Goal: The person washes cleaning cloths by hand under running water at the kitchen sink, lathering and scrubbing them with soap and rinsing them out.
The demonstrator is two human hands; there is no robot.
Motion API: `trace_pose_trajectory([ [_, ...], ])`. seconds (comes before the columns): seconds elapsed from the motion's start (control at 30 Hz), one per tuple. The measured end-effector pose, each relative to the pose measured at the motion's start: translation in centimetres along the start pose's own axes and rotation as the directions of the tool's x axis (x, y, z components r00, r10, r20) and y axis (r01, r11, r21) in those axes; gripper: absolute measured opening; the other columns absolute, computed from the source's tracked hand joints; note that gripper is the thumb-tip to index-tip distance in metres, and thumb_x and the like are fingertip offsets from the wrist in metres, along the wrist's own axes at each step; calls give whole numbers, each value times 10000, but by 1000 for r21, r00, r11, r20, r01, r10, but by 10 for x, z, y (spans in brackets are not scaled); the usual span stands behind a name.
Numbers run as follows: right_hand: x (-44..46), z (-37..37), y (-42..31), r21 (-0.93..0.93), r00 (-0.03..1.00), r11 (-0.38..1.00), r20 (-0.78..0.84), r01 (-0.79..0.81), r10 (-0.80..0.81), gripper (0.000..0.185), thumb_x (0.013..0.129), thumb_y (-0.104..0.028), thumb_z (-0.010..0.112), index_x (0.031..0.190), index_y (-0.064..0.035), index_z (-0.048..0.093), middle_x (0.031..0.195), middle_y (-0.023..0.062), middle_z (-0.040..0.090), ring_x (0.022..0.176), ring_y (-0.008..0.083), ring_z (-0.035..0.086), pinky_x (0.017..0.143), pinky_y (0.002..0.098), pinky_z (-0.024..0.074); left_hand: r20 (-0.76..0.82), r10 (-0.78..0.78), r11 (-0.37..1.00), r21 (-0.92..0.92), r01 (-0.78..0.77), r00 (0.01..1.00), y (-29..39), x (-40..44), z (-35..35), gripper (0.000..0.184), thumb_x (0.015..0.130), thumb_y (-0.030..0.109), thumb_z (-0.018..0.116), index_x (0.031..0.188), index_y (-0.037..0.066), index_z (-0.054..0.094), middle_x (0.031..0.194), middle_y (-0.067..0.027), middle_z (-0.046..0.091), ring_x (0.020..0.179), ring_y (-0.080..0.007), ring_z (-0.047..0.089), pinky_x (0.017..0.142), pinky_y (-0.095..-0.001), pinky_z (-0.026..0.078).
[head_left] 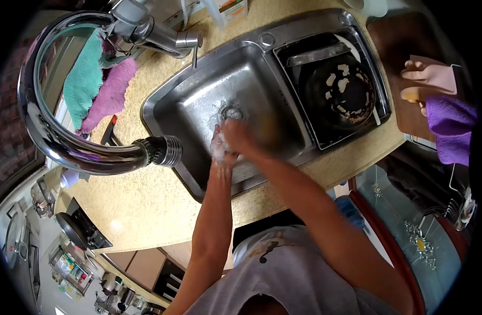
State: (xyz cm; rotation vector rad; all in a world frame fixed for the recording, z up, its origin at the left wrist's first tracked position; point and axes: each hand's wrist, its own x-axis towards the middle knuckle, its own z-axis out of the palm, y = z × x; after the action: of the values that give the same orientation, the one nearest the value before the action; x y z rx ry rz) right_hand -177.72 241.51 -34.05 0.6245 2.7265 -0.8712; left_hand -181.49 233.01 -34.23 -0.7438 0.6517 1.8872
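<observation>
Hands, two, bare: you are holding both over the sink basin (pixel 191 102), near the drain (pixel 232 112). Left hand (pixel 216 142): it is bearing white lather (pixel 220 151), and its fingers are partly hiding beneath the other; you cannot tell how wide they are standing. Right hand (pixel 235 134): it is lying against the left, blurring; its finger spread, too, you cannot tell. Lather: it is coating your left hand, toward the wrist. Yellowish patch, blurred: it is showing in the basin, right of your hands.

Tap, chrome (pixel 94 163): its curved spout is hanging to the left of your forearms. Frying pan, dark, pale-patched (pixel 333 100): it is sitting in the black tray (pixel 320 143) right of the basin. Cloths, two: teal (pixel 83 79) and pink (pixel 112 89) are lying together beyond the spout. Towel, purple (pixel 451 123): it is hanging at far right, near a brown board (pixel 390 47).
</observation>
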Motion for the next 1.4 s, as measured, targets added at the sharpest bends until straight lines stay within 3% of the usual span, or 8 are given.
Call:
trace_pose_trajectory([
  [0.3,-1,-28,-37,367,963,911,-113,-189,245,246,870,-264,523,841,-32,601,849,176,628,741,390,617,717,494,497,536,-42,999,1,49,843,23,41,-36,336,959,426,394,895,128,535,817,-50,556,802,-175,546,693,-330,474],
  [0.4,24,-36,-16,405,947,903,-211,-141,242,290,877,-307,512,865,-30,596,806,168,623,801,357,634,727,471,503,-221,82,993,100,-61,972,2,-17,63,317,963,388,377,947,125,554,900,-63,573,867,-185,562,720,-340,476],
  [0.53,3,-34,-48,522,963,842,270,-139,-9,385,886,-276,473,1086,47,530,1059,269,565,1055,361,554,883,451,445,489,168,966,93,-243,856,18,23,-21,263,948,290,352,949,136,565,881,-12,611,795,-162,578,689,-335,486],
  [0.87,-25,-57,-28,788,987,614,-53,-50,149,325,830,-355,619,856,-35,568,753,181,602,730,327,619,661,428,474,-136,111,984,155,-89,985,25,4,12,345,965,381,421,1089,88,557,1009,-69,633,832,-182,615,659,-299,496],
  [1.0,-46,-43,-49,539,983,837,-182,95,5,340,837,-405,579,821,-66,586,768,181,624,768,357,628,675,448,483,499,-215,977,101,190,839,23,23,-12,363,958,448,422,1031,118,553,819,-49,615,695,-148,601,536,-256,502],
  [1.07,12,-19,-15,415,970,877,65,-241,235,423,867,-446,508,854,-34,604,755,172,631,752,379,626,680,454,497,-236,-13,998,-56,-1,972,1,-17,60,376,954,461,417,1030,116,547,823,-61,602,717,-154,597,562,-277,521],
  [1.27,-15,-48,-38,487,993,871,-54,-66,106,465,848,-470,531,828,-7,576,846,250,567,835,387,570,710,488,433,700,260,960,-263,-97,665,-18,23,9,356,947,413,422,1018,85,539,989,-90,572,872,-210,580,760,-392,491],
  [1.4,20,-41,3,443,995,892,79,-87,58,487,840,-493,534,852,-10,596,767,239,609,779,380,606,665,477,458,-123,139,982,147,-121,983,1,-5,27,290,952,378,451,839,123,529,727,-40,529,671,-176,526,642,-324,462],
])
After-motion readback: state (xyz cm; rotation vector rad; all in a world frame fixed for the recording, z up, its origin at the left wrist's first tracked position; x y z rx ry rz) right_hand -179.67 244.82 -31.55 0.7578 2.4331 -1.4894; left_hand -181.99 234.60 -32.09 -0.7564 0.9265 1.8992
